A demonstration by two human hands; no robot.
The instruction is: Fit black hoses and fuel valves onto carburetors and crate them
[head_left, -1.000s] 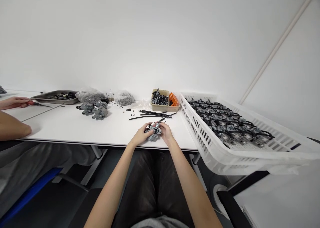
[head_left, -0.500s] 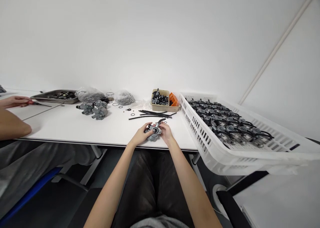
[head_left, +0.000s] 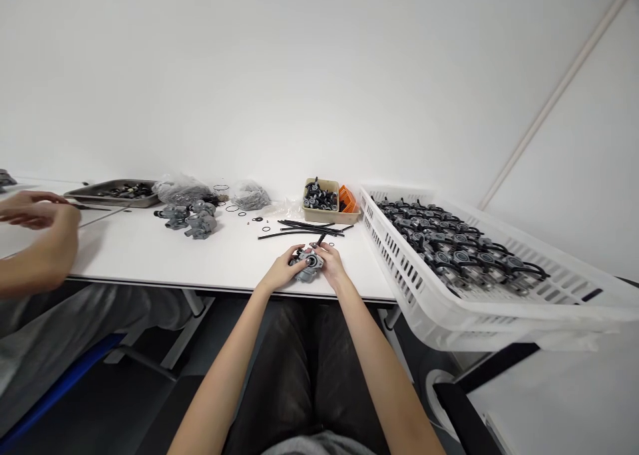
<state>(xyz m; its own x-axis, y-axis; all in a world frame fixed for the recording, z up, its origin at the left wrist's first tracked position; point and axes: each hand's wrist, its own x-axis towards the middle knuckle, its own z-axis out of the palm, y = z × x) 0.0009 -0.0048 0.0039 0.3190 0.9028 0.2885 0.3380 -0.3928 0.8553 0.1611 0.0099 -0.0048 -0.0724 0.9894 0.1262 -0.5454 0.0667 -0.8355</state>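
Left hand (head_left: 282, 270) grasps the carburetor (head_left: 309, 271), right hand (head_left: 331, 263) opposite gripping it, black hose (head_left: 320, 240) at its fingertips; firm bracing should prevent twisting.

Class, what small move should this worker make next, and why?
Probably press the short black hose more firmly onto the metal part: the left grip holds the part, and the right grip is beside the hose's base.

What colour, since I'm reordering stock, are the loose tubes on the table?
The tubes are black; the head view shows them best.
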